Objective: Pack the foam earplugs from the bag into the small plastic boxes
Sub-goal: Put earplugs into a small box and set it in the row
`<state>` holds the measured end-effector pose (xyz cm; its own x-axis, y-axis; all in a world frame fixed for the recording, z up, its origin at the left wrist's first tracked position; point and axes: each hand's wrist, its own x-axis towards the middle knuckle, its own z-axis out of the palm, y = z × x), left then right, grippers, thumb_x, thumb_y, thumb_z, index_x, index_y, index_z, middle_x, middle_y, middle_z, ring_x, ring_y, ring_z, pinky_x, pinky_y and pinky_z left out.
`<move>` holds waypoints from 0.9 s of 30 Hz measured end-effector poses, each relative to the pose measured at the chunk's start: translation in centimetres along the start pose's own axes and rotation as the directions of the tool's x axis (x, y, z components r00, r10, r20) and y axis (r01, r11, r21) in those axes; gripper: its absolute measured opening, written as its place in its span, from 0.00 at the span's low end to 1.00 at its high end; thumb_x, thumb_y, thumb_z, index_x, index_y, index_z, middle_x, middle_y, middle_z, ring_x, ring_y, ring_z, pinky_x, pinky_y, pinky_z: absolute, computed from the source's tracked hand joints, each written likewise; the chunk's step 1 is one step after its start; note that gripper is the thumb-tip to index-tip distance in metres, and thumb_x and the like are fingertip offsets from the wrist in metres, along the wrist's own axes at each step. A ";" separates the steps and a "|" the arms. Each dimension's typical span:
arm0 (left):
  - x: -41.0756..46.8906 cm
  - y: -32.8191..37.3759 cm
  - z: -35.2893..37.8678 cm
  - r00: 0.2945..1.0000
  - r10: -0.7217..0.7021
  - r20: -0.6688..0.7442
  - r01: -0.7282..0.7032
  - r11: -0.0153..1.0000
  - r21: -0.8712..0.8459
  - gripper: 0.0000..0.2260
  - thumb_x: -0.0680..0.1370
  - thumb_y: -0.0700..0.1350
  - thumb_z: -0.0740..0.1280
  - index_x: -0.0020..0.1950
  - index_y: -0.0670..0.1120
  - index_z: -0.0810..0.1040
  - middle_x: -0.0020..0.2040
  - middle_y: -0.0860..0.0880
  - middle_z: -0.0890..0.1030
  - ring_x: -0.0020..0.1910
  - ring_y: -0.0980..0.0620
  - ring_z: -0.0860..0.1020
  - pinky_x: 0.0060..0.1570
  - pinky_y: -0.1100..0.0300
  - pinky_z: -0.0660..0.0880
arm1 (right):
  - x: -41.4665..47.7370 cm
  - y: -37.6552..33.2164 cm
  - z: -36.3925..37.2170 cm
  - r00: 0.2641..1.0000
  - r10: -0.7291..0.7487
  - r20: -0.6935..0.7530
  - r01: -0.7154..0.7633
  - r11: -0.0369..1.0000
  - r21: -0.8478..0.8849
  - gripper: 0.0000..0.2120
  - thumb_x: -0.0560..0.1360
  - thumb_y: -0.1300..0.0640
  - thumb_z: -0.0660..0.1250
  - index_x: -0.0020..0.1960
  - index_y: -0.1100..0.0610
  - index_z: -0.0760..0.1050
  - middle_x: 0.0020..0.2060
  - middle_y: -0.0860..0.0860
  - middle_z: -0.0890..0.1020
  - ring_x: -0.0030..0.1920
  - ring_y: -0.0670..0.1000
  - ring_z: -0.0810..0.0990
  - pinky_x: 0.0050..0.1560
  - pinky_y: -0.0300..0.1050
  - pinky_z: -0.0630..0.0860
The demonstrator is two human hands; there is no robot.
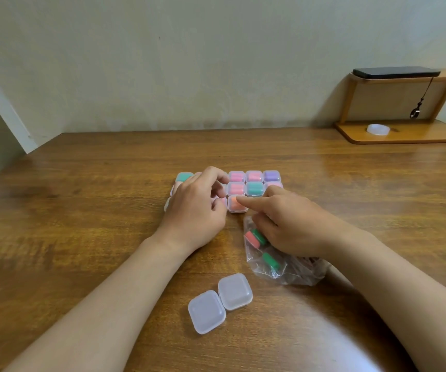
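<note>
Both hands are working at the block of filled boxes [254, 183], which is sitting in tight rows at the far middle of the table [82, 210]. The right hand [289, 224] is stretching its index finger [243, 202] out straight to the left, and the tip is pressing on the lid of the orange box [236, 208], the near box of that column. Its other fingers are bending loosely down over the top edge of the bag [283, 267]. The left hand [195, 210] is covering the left part of the block, fingers curling down over the boxes there, with the thumb and fingertips coming close together just left of the orange box. Whether they are pinching a box, I cannot tell.

The bag is lying crumpled just near of the right hand. A red earplug [251, 238] and green earplugs [270, 260] are showing inside it, right under that palm. An empty box [220, 302] is lying hinged open, near of both hands and apart from them.
</note>
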<state>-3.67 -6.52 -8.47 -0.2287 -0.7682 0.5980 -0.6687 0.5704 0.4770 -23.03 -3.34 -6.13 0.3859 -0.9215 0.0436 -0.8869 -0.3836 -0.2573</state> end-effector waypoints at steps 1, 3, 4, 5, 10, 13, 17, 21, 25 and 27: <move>0.0 0.0 0.0 1.000 0.008 -0.005 -0.008 1.000 -0.002 0.16 0.72 0.33 0.66 0.54 0.49 0.77 0.42 0.55 0.79 0.45 0.52 0.79 0.45 0.46 0.79 | 0.0 0.0 0.0 1.000 -0.001 -0.003 0.001 1.000 -0.001 0.23 0.83 0.50 0.53 0.76 0.37 0.60 0.58 0.50 0.71 0.60 0.57 0.74 0.60 0.58 0.73; 0.0 0.2 0.0 1.000 0.026 -0.017 -0.026 1.000 -0.009 0.15 0.71 0.32 0.67 0.53 0.48 0.77 0.42 0.54 0.80 0.44 0.53 0.79 0.44 0.49 0.79 | 0.0 0.0 0.0 1.000 -0.006 -0.023 0.007 0.999 0.032 0.23 0.82 0.52 0.54 0.77 0.39 0.61 0.60 0.51 0.71 0.61 0.56 0.74 0.61 0.57 0.73; -0.1 0.3 0.0 0.999 0.029 -0.016 -0.029 0.999 -0.016 0.15 0.71 0.33 0.67 0.53 0.48 0.77 0.42 0.54 0.80 0.44 0.53 0.79 0.43 0.50 0.79 | 0.0 0.0 -0.1 0.999 -0.011 -0.046 0.014 0.998 0.062 0.23 0.82 0.53 0.55 0.76 0.41 0.63 0.62 0.51 0.72 0.63 0.56 0.73 0.62 0.55 0.72; -0.1 0.4 0.0 0.999 0.031 -0.014 -0.031 0.999 -0.027 0.14 0.72 0.33 0.68 0.53 0.49 0.77 0.42 0.53 0.80 0.44 0.54 0.79 0.42 0.53 0.79 | 0.0 0.1 -0.2 0.997 -0.016 -0.079 0.023 0.996 0.088 0.23 0.82 0.55 0.56 0.76 0.43 0.65 0.63 0.52 0.73 0.64 0.55 0.73 0.64 0.52 0.71; -0.2 0.9 -0.3 0.998 0.059 -0.026 -0.060 0.996 -0.059 0.13 0.71 0.33 0.69 0.51 0.46 0.78 0.41 0.53 0.80 0.43 0.56 0.78 0.42 0.64 0.75 | -0.6 0.5 -1.3 0.969 0.069 -0.237 0.003 0.957 0.291 0.19 0.80 0.62 0.60 0.67 0.50 0.77 0.54 0.50 0.83 0.54 0.48 0.80 0.52 0.37 0.71; -0.3 1.3 -0.4 0.997 0.075 -0.029 -0.077 0.993 -0.094 0.09 0.72 0.36 0.68 0.50 0.45 0.79 0.41 0.53 0.80 0.42 0.56 0.78 0.44 0.67 0.73 | -1.0 0.9 -2.0 0.947 0.106 -0.302 0.035 0.903 0.427 0.16 0.80 0.64 0.60 0.61 0.51 0.81 0.42 0.49 0.84 0.37 0.38 0.79 0.38 0.32 0.72; -0.5 2.0 -0.4 0.994 0.106 -0.004 -0.106 0.982 -0.155 0.06 0.71 0.36 0.69 0.47 0.42 0.80 0.39 0.56 0.79 0.42 0.58 0.78 0.42 0.75 0.70 | -1.2 0.8 -2.9 0.917 0.145 -0.372 0.119 0.791 0.600 0.17 0.78 0.69 0.59 0.53 0.55 0.83 0.36 0.51 0.82 0.27 0.46 0.75 0.27 0.43 0.71; -0.5 2.3 -0.5 0.990 0.138 0.018 -0.131 0.970 -0.205 0.04 0.72 0.36 0.70 0.46 0.41 0.81 0.41 0.60 0.78 0.43 0.60 0.78 0.43 0.74 0.70 | -1.6 0.5 -3.7 0.891 0.164 -0.424 0.241 0.620 0.746 0.18 0.76 0.76 0.56 0.50 0.63 0.82 0.34 0.56 0.79 0.26 0.53 0.73 0.22 0.47 0.71; -0.6 2.4 -0.5 0.987 0.131 0.090 -0.101 0.954 -0.282 0.09 0.76 0.45 0.67 0.51 0.42 0.82 0.45 0.54 0.82 0.48 0.56 0.80 0.46 0.64 0.76 | -1.9 0.6 -4.1 0.867 0.160 -0.472 0.347 0.485 0.803 0.16 0.78 0.76 0.56 0.49 0.65 0.81 0.34 0.56 0.79 0.28 0.57 0.73 0.23 0.46 0.72; -0.8 2.5 -0.6 0.984 0.105 0.144 -0.055 0.947 -0.316 0.15 0.76 0.51 0.65 0.56 0.44 0.81 0.49 0.53 0.83 0.51 0.55 0.81 0.49 0.61 0.78 | -1.9 0.6 -4.3 0.858 0.169 -0.486 0.385 0.415 0.824 0.16 0.78 0.76 0.56 0.49 0.65 0.81 0.34 0.56 0.78 0.28 0.56 0.73 0.24 0.45 0.72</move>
<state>-4.76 -4.34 -7.38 -0.3966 -0.7380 0.5460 -0.3973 0.6741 0.6227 -25.42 -2.07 -2.24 0.0579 -0.8846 0.4627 -0.0108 -0.4640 -0.8858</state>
